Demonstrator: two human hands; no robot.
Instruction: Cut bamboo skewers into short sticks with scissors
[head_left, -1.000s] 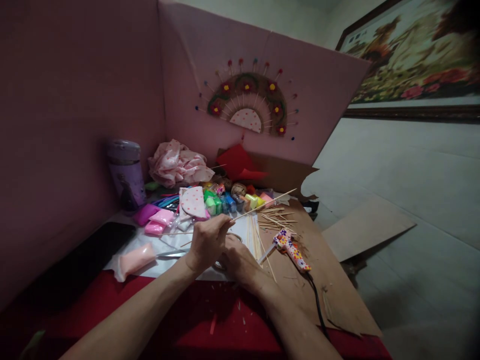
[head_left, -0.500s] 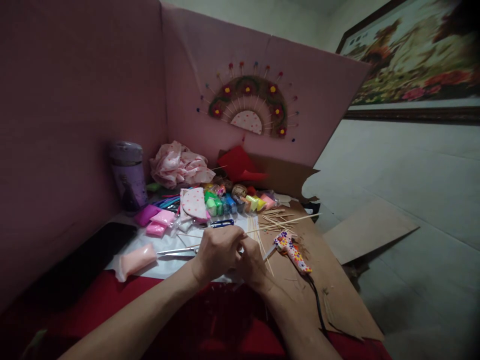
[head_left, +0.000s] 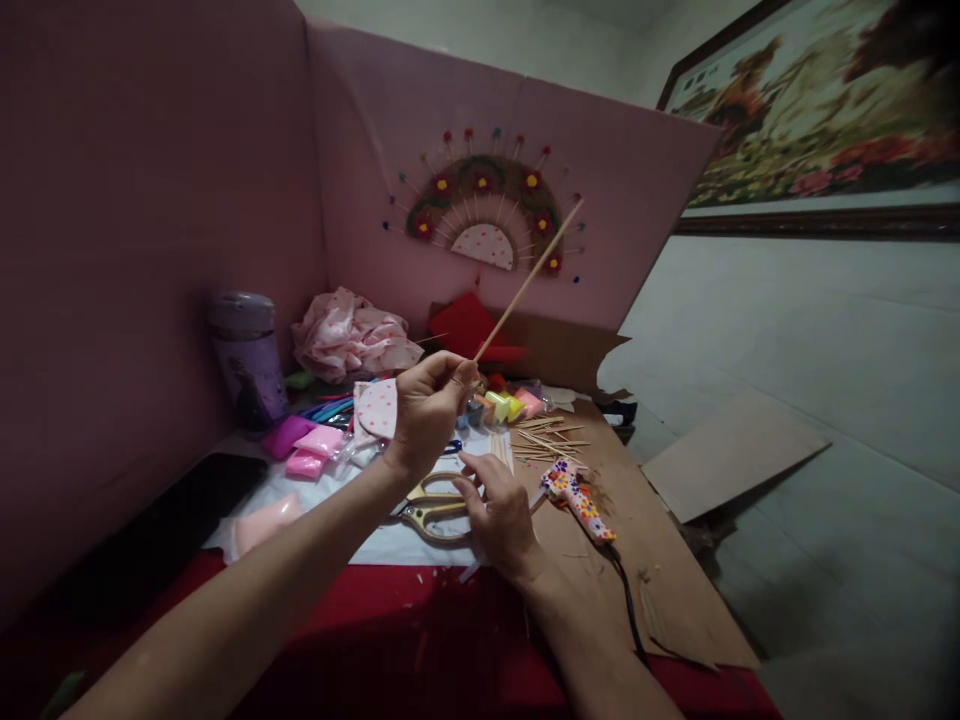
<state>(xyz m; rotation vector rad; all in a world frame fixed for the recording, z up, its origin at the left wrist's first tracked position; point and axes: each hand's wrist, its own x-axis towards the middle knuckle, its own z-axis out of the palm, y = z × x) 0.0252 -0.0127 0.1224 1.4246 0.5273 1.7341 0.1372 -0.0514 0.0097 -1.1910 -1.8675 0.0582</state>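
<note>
My left hand [head_left: 431, 415] is closed, pinching one end of a thin wooden skewer [head_left: 529, 278] that points up and to the right. Below it, golden-handled scissors [head_left: 439, 540] lie on a white sheet [head_left: 375, 550]. At the scissors' right side, my right hand [head_left: 499, 510] has thumb and fingers apart; whether it touches the handles I cannot tell. A flowered glue gun [head_left: 577, 500] rests to the right of that hand. Several short cut sticks [head_left: 551, 437] are scattered behind the glue gun.
Pink clay packets [head_left: 319, 445], a spotted half-round piece [head_left: 375, 408] and a purple tumbler [head_left: 247, 360] stand or lie leftward. Brown cardboard [head_left: 660, 600] covers the right side, with the gun's black cord [head_left: 626, 590] across it. A decorated fan shape [head_left: 484, 205] hangs on the pink panel.
My left hand has risen away from my right hand, swinging the skewer from nearly level to steeply upward. My right hand has loosened its fingers beside the scissors, whose handles now show.
</note>
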